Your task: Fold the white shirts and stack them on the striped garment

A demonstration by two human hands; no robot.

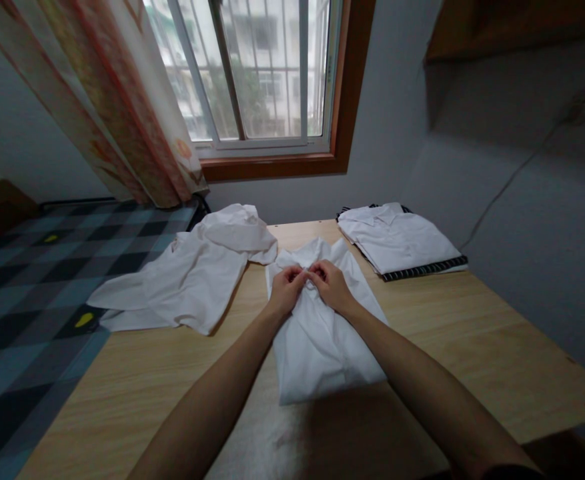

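Observation:
A white shirt [322, 340], folded into a rough rectangle, lies on the wooden table [432, 347] in front of me. My left hand [288, 287] and my right hand [328, 283] meet near its far end, around the collar. The fingers of both hands are closed in a pinch on the shirt's fabric, fingertips almost touching. Exactly which bit of cloth sits between the fingertips is hidden. Below the hands, creases run down the front of the shirt.
Left of the folded shirt, a loose white shirt [187, 273] spreads over the table edge toward a checkered bed [37, 293]. A stack of folded clothes [397, 237], white on top with black striped cloth beneath, rests at the back right. Behind are a window [267, 80] and a curtain [122, 100].

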